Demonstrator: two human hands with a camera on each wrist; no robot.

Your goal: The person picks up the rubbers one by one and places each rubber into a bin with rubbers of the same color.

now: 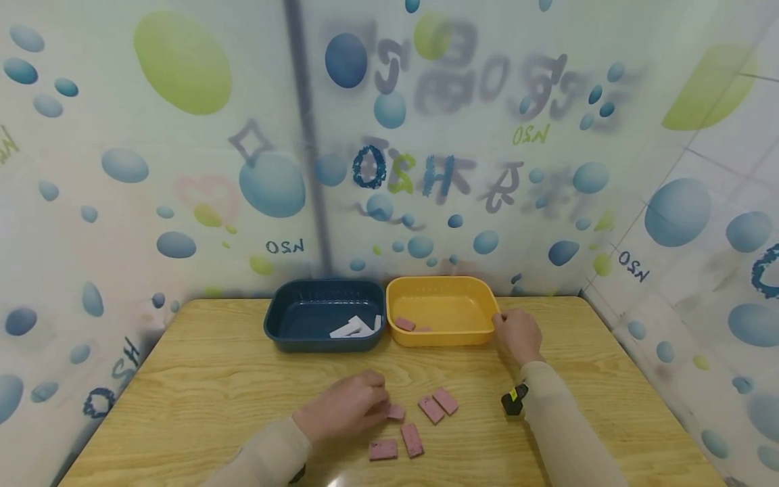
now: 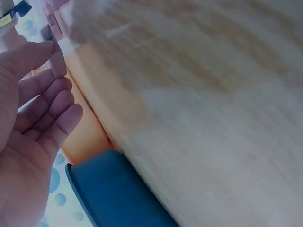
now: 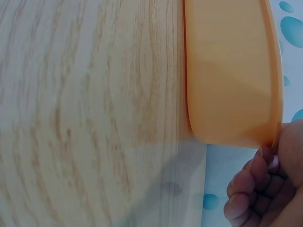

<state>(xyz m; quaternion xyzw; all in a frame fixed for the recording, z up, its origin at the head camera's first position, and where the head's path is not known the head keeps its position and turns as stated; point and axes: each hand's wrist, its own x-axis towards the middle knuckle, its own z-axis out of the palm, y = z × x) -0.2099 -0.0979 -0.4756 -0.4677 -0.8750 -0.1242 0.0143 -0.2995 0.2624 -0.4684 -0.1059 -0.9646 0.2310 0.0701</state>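
My left hand [image 1: 348, 407] is over the table, pinching a small pink tile [image 2: 57, 61] between thumb and index finger. The other fingers are loosely bent. Several more pink tiles [image 1: 412, 440] lie flat to the right of and in front of that hand. At the back right, my right hand [image 1: 519, 335] holds the right end of a yellow bin [image 1: 447, 337]; the right wrist view shows thumb and fingers [image 3: 258, 172] at its rim. Pink tiles [image 1: 404, 324] lie inside the bin, near its left front corner.
A dark blue bin [image 1: 322, 343] stands beside the yellow one, with several white pieces [image 1: 347, 330] in it. Both bins sit at the back edge of the wooden table [image 1: 219, 365]. Behind rises a patterned curtain [image 1: 243, 135].
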